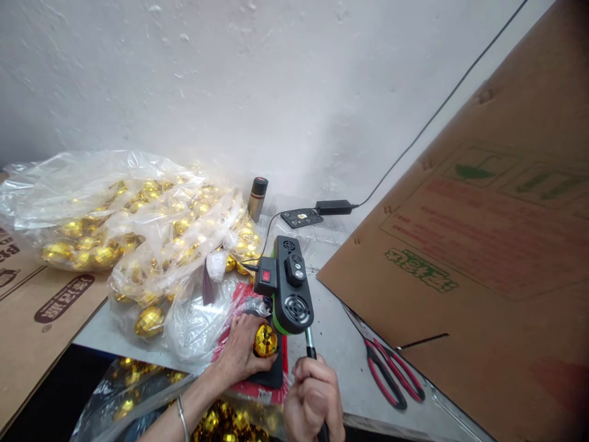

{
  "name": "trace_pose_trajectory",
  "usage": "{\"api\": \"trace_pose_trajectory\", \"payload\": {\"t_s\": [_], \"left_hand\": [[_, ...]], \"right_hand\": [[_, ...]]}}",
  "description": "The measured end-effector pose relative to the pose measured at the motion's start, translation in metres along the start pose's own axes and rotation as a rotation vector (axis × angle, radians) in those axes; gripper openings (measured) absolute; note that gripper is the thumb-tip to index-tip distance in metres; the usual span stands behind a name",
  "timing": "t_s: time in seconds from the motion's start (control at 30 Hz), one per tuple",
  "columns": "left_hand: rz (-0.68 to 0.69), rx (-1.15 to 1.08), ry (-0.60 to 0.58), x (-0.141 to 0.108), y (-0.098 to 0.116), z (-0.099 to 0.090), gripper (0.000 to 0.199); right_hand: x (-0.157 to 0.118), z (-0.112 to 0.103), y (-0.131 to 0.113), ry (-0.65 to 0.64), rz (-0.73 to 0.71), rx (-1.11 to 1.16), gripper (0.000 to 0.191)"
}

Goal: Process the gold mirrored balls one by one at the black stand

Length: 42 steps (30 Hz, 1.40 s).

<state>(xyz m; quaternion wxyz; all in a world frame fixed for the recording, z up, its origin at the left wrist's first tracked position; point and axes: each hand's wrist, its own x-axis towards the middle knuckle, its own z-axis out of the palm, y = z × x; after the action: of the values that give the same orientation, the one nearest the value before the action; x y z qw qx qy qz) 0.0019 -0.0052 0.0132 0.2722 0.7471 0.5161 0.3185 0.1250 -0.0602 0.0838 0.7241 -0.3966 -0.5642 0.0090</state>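
My left hand (246,350) is closed around a gold mirrored ball (265,341), holding it at the near end of a small black machine (294,288). The machine has round vents, a side box with a red switch (266,275) and a green lower edge. My right hand (313,393) is wrapped around a lever handle (311,347), a metal rod with a black grip, just right of the ball. Beneath the left hand lie a black base plate (271,374) and red plastic sheeting (286,359). The ball's underside is hidden by my fingers.
Clear plastic bags (138,215) full of gold balls spread across the left. A large cardboard box (460,233) leans on the right, beside red-and-black scissors (391,374). Behind stand a dark-capped can (257,199), a phone-like black object (302,217) and a power adapter (334,207).
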Motion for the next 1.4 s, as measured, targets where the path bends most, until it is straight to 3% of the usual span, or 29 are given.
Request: {"api": "trace_pose_trajectory", "payload": {"t_s": [0.5, 0.87, 0.97, 1.03, 1.1, 1.2, 1.27, 1.3, 1.33, 1.4], "left_hand": [[-0.015, 0.003, -0.007, 0.004, -0.002, 0.003, 0.050], [-0.001, -0.001, 0.030, 0.004, -0.008, 0.008, 0.053], [-0.012, 0.007, 0.023, 0.007, -0.004, 0.005, 0.052], [-0.022, 0.011, 0.013, 0.007, -0.001, 0.002, 0.051], [-0.026, -0.002, -0.011, 0.001, -0.002, 0.000, 0.054], [0.001, -0.010, -0.064, -0.019, -0.014, -0.006, 0.082], [0.050, -0.005, -0.084, -0.031, -0.028, -0.016, 0.108], [0.067, -0.005, -0.068, -0.033, -0.034, -0.022, 0.109], [0.073, -0.007, -0.028, -0.030, -0.039, -0.031, 0.099], [0.041, 0.003, 0.088, -0.011, -0.044, -0.049, 0.058]], "right_hand": [[0.004, 0.008, 0.007, 0.081, -0.088, -0.032, 0.039], [-0.018, 0.000, 0.029, -0.047, -0.190, -0.129, 0.037], [-0.006, -0.007, 0.022, -0.126, -0.235, -0.122, 0.035], [0.011, -0.010, 0.006, -0.124, -0.141, -0.110, 0.034], [0.033, -0.013, -0.013, -0.098, 0.043, -0.091, 0.034], [0.063, -0.012, -0.036, -0.213, 0.138, -0.090, 0.029], [0.072, -0.010, -0.041, -0.212, 0.101, -0.073, 0.029], [0.072, -0.008, -0.041, -0.197, 0.071, -0.060, 0.031], [0.070, -0.006, -0.039, -0.179, 0.041, -0.045, 0.032], [0.062, -0.002, -0.034, -0.148, 0.007, -0.023, 0.033]]}}
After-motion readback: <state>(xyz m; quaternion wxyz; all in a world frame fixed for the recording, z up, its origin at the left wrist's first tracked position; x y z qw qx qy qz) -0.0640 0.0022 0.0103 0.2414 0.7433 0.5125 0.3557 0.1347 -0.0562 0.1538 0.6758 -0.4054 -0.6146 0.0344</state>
